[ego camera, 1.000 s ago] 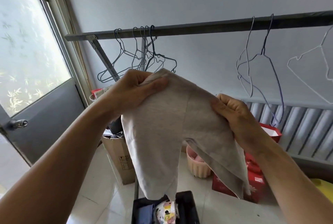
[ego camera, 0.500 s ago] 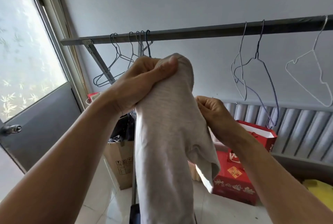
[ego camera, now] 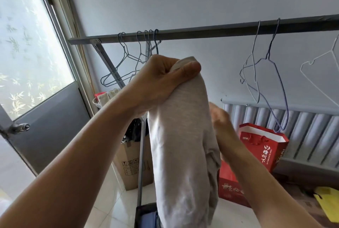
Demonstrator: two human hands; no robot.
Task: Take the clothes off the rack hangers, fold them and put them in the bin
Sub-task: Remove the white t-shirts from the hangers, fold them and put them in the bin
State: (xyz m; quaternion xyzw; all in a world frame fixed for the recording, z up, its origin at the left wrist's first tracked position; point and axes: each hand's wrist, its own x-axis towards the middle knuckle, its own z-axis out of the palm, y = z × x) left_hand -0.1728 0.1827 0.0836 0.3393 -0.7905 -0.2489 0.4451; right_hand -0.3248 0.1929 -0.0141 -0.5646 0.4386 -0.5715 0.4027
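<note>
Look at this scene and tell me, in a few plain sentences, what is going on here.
A person is handling a grey garment in front of a clothes rack. The left hand grips its top and holds it up so that it hangs down over the dark bin on the floor. The right hand is a blur beside the garment's right edge; whether it holds the cloth cannot be told. The wire hangers on the rail are bare.

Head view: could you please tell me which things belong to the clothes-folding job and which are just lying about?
Job: grey garment, gripped at the top by the left hand; right hand, blurred beside it; rack bar; empty hangers; dark bin below.
Lying about: red gift bag; cardboard box; yellow item; door.
</note>
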